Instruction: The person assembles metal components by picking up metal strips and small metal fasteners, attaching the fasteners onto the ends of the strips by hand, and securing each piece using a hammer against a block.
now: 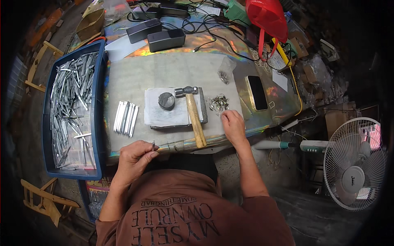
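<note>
My left hand (137, 159) is at the table's front edge, thumb and fingers pinching a small thin metal piece (154, 145). My right hand (234, 126) rests at the near side of a pile of small shiny metal parts (218, 103), its fingertips drawn together; what they hold, if anything, is too small to make out. Between the hands a hammer (194, 117) with a wooden handle lies across a paper-covered slab (158, 117). A dark round block (166, 101) sits on the paper left of the hammer head. Farther left, several flat silvery metal strips (126, 119) lie side by side.
A blue tray (98, 135) of metal strips stands at the left. A small plastic bag (225, 69) and a phone (257, 93) lie to the right. Black boxes (166, 39), cables and a red bag (267, 20) fill the back. A fan (353, 164) stands right.
</note>
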Tool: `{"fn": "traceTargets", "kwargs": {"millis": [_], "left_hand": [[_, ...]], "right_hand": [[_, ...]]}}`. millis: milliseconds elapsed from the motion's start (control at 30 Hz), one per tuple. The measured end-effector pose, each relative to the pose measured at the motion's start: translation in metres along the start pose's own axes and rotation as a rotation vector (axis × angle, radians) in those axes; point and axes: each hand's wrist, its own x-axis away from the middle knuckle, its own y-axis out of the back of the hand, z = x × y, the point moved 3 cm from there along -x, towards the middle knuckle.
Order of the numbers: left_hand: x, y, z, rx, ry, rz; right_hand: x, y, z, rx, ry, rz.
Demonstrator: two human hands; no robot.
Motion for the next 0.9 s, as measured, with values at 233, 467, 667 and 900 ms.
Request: {"fn": "traceTargets", "kwargs": {"millis": [233, 467, 667, 900], "left_hand": [[-0.001, -0.003, 0.002, 0.030, 0.046, 0.022], [0.002, -0.004, 0.009, 0.207, 0.095, 0.012], [0.001, -0.008, 0.015, 0.286, 0.108, 0.036], [-0.005, -0.017, 0.001, 0.386, 0.170, 0.132]], "right_hand": [[-0.007, -0.016, -0.005, 0.325, 0.086, 0.148], [0.001, 0.007, -0.002, -0.188, -0.153, 0.021], [0.006, 0.017, 0.016, -0.828, -0.391, 0.021], [0.012, 0.036, 0.068, -1.318, -0.383, 0.085]]}}
